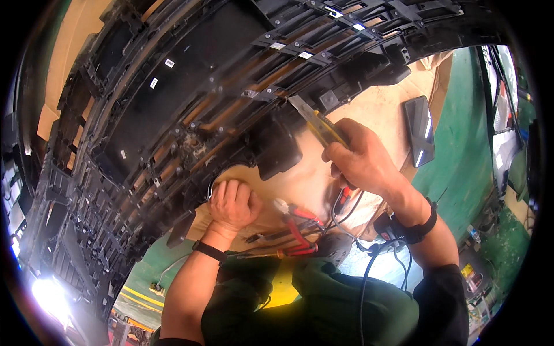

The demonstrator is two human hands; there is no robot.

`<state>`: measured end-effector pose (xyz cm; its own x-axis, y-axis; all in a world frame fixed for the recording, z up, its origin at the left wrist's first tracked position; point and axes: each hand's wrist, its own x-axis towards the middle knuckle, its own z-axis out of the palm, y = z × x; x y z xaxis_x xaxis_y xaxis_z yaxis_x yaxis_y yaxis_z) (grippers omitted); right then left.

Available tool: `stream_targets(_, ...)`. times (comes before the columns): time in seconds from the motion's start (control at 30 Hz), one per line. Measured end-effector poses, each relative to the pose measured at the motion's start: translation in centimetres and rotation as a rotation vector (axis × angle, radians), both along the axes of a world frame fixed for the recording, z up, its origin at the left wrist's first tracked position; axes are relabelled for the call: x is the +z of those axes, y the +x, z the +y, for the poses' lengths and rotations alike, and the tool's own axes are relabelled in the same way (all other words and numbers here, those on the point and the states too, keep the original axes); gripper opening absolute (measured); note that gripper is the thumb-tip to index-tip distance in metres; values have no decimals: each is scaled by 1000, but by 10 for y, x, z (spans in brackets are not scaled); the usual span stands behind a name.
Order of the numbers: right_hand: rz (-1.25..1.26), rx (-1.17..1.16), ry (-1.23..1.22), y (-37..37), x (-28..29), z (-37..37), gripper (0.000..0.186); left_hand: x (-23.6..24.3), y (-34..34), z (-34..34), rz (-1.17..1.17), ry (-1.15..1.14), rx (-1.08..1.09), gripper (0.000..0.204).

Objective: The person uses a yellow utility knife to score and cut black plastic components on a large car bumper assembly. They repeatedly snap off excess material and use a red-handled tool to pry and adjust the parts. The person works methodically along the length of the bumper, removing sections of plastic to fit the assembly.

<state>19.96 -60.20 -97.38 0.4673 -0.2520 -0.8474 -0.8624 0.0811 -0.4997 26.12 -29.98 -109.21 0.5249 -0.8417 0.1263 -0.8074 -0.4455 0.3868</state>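
Note:
My right hand (352, 151) is closed around a yellow utility knife (326, 128), whose blade touches a slatted rail of the large black plastic grille panel (147, 109). My left hand (234, 205) has its fingers curled over the panel's lower edge at a curved cutout. Below, red-handled pliers (297, 214) and other tools lie on cardboard (381, 106), with a black cable (363, 271) looping near my right wrist.
A black phone-like object (419, 130) rests on the cardboard at the right, beside a green floor (467, 115). Other black parts (502, 138) stand at the far right, and a bright lamp (51, 297) shines at the lower left.

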Motion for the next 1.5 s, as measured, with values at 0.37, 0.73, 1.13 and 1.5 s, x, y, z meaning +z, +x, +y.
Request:
stream_targets(0.37,-98,127,-92,-3,-15,8,37,0,1,-5,-24,10,11,13)
stream_targets(0.73,-29,296,60,4,-25,-26,37,-1,-3,-13,-58,97,10,19)
stream_targets(1.13,-4,335,61,10,-22,-29,42,-4,-10,-37,65,38,21,13)
stream_targets(1.5,-43,137,186,4,-28,-20,39,75,25,-72,143,-113,149,41)
